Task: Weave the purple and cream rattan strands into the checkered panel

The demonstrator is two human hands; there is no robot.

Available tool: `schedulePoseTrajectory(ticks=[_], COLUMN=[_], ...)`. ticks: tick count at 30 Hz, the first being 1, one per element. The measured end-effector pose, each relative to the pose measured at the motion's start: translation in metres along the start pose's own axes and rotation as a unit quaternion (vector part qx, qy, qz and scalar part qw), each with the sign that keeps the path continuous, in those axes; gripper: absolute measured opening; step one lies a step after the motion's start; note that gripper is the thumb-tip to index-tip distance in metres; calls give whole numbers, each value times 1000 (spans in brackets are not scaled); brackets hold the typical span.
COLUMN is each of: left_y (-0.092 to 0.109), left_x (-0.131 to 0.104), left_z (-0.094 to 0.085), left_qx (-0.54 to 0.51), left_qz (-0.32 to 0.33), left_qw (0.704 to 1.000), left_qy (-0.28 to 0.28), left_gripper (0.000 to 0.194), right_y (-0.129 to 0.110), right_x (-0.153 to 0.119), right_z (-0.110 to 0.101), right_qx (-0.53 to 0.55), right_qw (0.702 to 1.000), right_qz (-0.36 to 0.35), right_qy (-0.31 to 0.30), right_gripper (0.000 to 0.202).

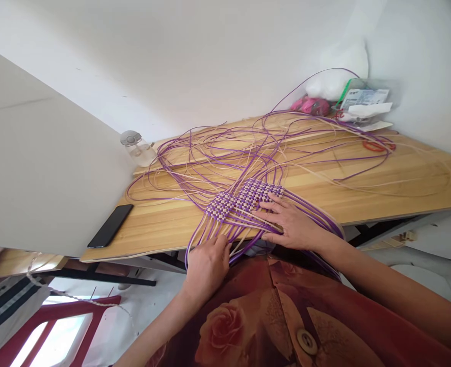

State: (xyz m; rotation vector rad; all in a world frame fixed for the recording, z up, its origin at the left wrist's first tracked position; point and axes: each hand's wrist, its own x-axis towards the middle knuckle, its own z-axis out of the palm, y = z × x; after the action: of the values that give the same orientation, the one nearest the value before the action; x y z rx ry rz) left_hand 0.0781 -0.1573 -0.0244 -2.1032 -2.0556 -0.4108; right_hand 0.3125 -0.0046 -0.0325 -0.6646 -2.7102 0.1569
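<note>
A woven piece [220, 207] in a purple and cream check lies near the front edge of the table, made up of two joined patches. Long purple and cream strands [217, 148] fan out from it across the tabletop and also hang over the front edge. My right hand [290, 224] rests with fingers spread on the right-hand patch and the strands below it. Closed in a fist, my left hand [209, 260] is at the table edge below the left patch, around some of the strands; its fingertips are mostly hidden.
On the wooden table [152, 224], a black phone [110, 226] lies at the left and a clear bottle [138, 149] stands behind it. Orange-handled scissors [378, 146], a pink bundle [311, 105] and papers [365, 99] are at the back right. Walls stand behind and to the left.
</note>
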Motion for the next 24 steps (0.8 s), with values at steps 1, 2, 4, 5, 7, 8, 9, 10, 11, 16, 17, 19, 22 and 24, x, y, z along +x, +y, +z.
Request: schedulePoseTrajectory(ticks=[1, 2, 4, 5, 7, 8, 9, 10, 11, 16, 17, 19, 22, 24], left_y=[-1, -1, 0, 1, 5, 7, 9, 10, 11, 10, 10, 8, 8, 9], left_x=[-1, -1, 2, 5, 13, 18, 23, 27, 31, 36, 35, 33, 32, 32], left_z=[-1, -1, 1, 4, 11, 15, 19, 23, 27, 40, 41, 42, 42, 41], left_qx=[-10, -31, -86, -107, -121, -117, -112, -107, -102, -99, -100, -103, -116, -132], left_qz=[29, 66, 154, 195, 259, 278, 290, 297, 300, 286, 284, 281, 275, 266], left_qw=[999, 996, 982, 972, 956, 952, 949, 947, 947, 952, 952, 952, 953, 953], left_qy=[24, 47, 72, 72, 59, 54, 51, 52, 52, 54, 55, 57, 60, 63], left_gripper=[13, 11, 16, 21, 31, 35, 37, 38, 38, 39, 40, 40, 40, 40], right_y=[0, 0, 0, -1, -1, -1, -2, -2, -2, -3, -3, -2, 1, 2], right_x=[0, 0, 1, 1, 1, 1, 1, 1, 1, 0, 0, -2, -4, -5], right_z=[0, 0, -1, -1, -1, -1, -1, -2, -2, -6, -8, -11, -12, -10], right_qx=[1, 3, 5, 4, 1, 0, 0, 2, 6, 42, 60, 110, 166, 162], right_qw=[1000, 1000, 1000, 1000, 1000, 1000, 1000, 1000, 1000, 999, 998, 992, 972, 969], right_qz=[1, 3, 4, 4, 6, 8, 10, 11, 12, 12, 16, 44, 109, 120], right_qy=[-2, -3, -7, -9, -14, -17, -19, -20, -19, -2, 10, 47, 123, 144], right_gripper=[62, 63, 64, 64, 63, 63, 63, 63, 62, 65, 66, 64, 44, 35])
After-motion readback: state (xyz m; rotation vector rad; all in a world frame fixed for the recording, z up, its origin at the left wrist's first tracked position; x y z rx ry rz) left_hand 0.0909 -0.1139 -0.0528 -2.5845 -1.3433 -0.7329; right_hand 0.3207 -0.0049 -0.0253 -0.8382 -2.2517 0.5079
